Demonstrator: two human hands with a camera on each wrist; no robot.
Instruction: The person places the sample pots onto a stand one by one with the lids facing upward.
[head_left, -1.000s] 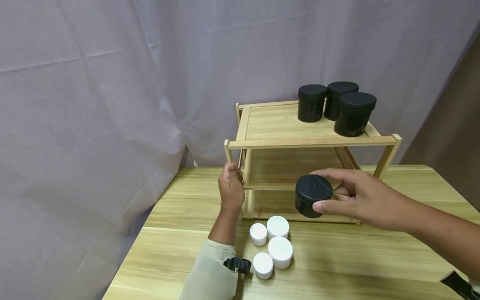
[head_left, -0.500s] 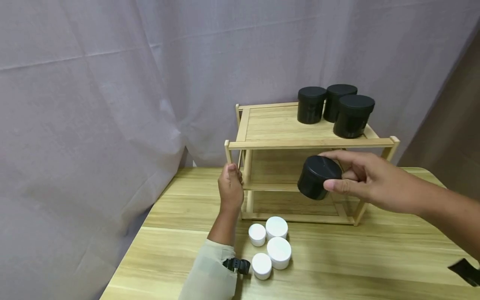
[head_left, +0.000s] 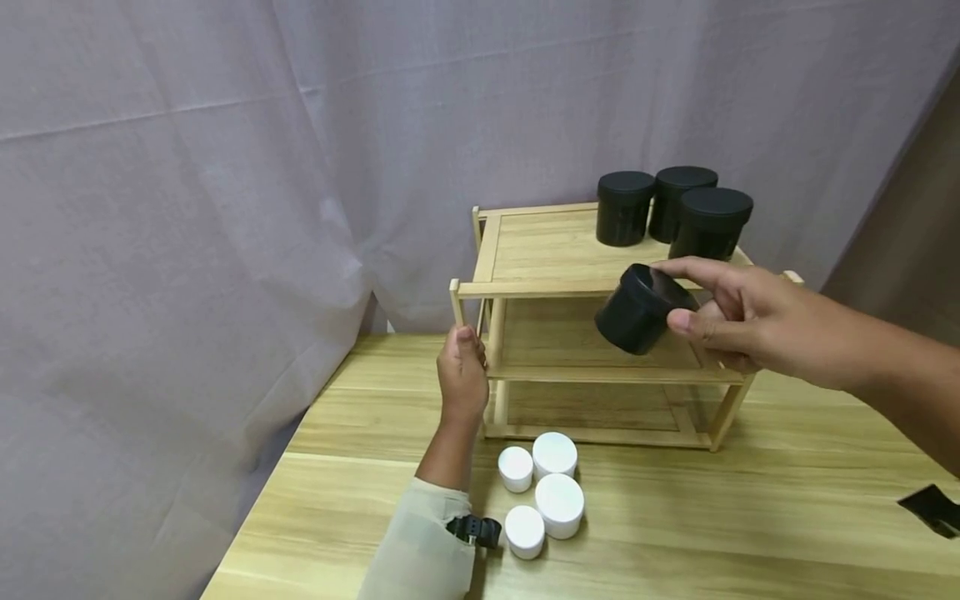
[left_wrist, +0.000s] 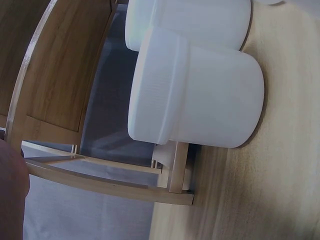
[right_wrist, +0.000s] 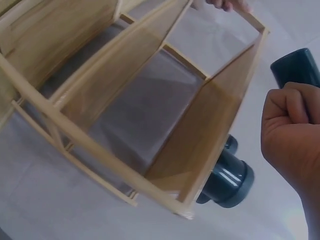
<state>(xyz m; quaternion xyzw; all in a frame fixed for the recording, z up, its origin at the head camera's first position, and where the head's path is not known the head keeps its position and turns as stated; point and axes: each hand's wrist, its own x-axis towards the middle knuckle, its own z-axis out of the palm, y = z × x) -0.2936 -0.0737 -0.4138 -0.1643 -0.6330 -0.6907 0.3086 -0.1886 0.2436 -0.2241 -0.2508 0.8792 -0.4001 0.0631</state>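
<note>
A black jar (head_left: 637, 312) tilts in midair near the front edge of a wooden rack (head_left: 543, 250), apart from it, in the grasp of a person's right hand (head_left: 757, 325), thumb and fingers pinching its lidded end. The left hand (head_left: 462, 375) (a dark band (head_left: 474, 530) at its pale sleeve (head_left: 420, 542)) curls round the rack's front left post. Three black jars (head_left: 625, 212) stand upright, grouped at the right end of the top shelf. Below, four white jars (head_left: 558, 504) cluster on the wood-grain table (head_left: 750, 517) in front of the rack; a grey curtain (head_left: 225, 208) hangs behind.
</note>
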